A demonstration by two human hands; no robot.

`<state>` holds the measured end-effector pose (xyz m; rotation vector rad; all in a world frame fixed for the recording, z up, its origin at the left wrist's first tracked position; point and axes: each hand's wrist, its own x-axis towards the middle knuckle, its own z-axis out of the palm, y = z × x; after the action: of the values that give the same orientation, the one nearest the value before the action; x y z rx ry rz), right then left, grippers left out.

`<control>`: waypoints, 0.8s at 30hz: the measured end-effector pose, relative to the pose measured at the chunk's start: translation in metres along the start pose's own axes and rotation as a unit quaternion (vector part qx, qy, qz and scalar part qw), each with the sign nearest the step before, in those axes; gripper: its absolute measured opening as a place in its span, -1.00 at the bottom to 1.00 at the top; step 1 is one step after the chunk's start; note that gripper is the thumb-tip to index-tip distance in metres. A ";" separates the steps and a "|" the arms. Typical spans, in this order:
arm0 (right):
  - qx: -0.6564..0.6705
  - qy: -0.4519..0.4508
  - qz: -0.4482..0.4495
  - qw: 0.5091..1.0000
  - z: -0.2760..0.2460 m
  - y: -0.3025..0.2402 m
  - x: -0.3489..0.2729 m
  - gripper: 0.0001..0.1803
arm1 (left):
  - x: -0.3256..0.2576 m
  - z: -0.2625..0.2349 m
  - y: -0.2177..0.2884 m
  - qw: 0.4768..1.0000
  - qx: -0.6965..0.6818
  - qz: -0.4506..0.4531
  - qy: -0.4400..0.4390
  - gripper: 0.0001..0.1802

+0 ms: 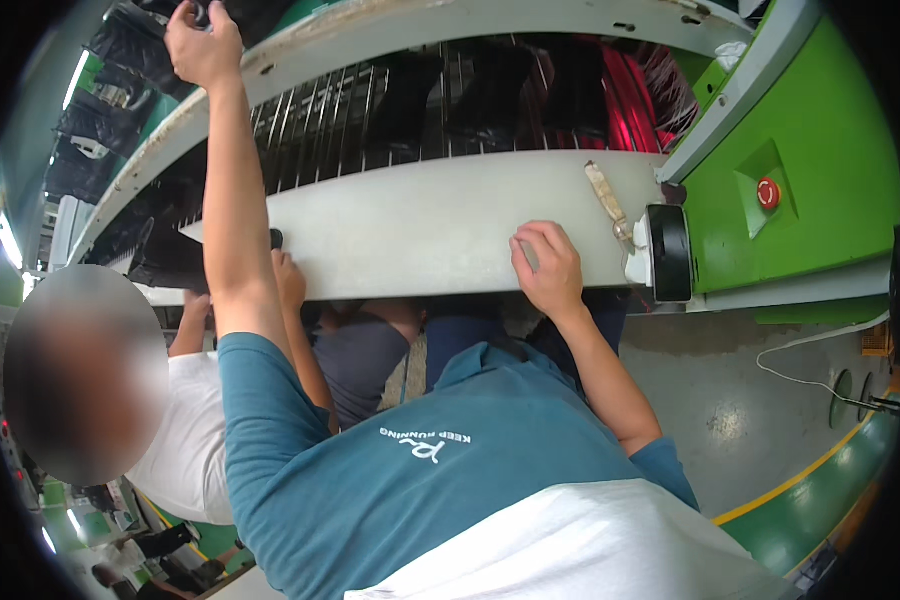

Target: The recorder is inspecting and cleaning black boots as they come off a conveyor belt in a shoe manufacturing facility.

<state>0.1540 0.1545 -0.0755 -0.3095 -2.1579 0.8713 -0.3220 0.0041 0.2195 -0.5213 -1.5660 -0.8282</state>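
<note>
Well, that's a long reach from where I stand: the left hand [205, 45] is up at the machine's far rail [315, 45], fingers bent close together beside a dark thing [255, 18] beyond that rail. Whether they pinch it, I can't tell. The right hand [550, 265] is loosely curled above the near edge of the white panel [400, 220], toward its right end, thumb and fingers apart with nothing between them; I can't tell whether it touches.

To reach well, I'd brace lightly on the panel with that right hand and lift the left forearm clear of the metal rods [320, 115]. Black pieces [490, 90] lie over those rods, past the panel's far edge, and could snag.

By the panel's right end are a wrapped stick [607, 200] and a black-faced box [670, 253]; the green housing [810, 130] with its red button [768, 193] stands beyond. On the left a co-worker [185, 440] crowds in, one hand [288, 280] at the panel's near edge close to the outstretched arm, so a dropped elbow might bump it.
</note>
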 end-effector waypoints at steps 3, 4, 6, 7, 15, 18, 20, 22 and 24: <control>-0.011 0.001 -0.014 1.000 0.007 0.000 0.004 -0.88 | -0.069 -0.047 0.074 0.972 -0.213 0.025 0.091 -0.76; -0.031 0.003 -0.013 0.999 0.007 0.000 0.003 -0.87 | -0.107 -0.053 0.094 0.969 -0.236 0.066 -0.010 -0.75; -0.052 -0.001 -0.012 0.999 0.008 0.000 0.002 -0.87 | -0.174 -0.060 0.132 0.930 -0.281 0.072 -0.228 -0.75; -0.048 0.003 -0.021 0.999 0.009 0.000 0.003 -0.87 | -0.210 -0.044 0.126 0.901 -0.308 0.008 -0.306 -0.72; -0.052 0.014 -0.037 0.998 0.013 0.000 0.000 -0.88 | -0.328 0.027 -0.033 0.714 0.218 -0.211 -0.631 0.11; -0.069 0.013 -0.036 0.997 0.013 0.001 0.001 -0.88 | -0.325 0.025 -0.037 0.683 0.194 -0.238 -0.662 0.21; -0.073 0.008 -0.033 0.997 0.011 -0.002 0.003 -0.87 | -0.328 0.021 -0.039 0.723 0.243 -0.207 -0.613 0.30; -0.079 0.008 -0.040 0.996 0.011 -0.004 0.002 -0.87 | -0.331 0.015 -0.041 0.735 0.237 -0.208 -0.601 0.32; -0.094 0.019 -0.045 0.994 0.008 -0.003 0.003 -0.87 | -0.326 0.019 -0.027 0.740 0.220 -0.205 -0.601 0.34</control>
<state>0.1461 0.1496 -0.0760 -0.3185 -2.2039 0.6073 -0.2987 0.0427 -0.1049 -0.3423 -3.0736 -0.3253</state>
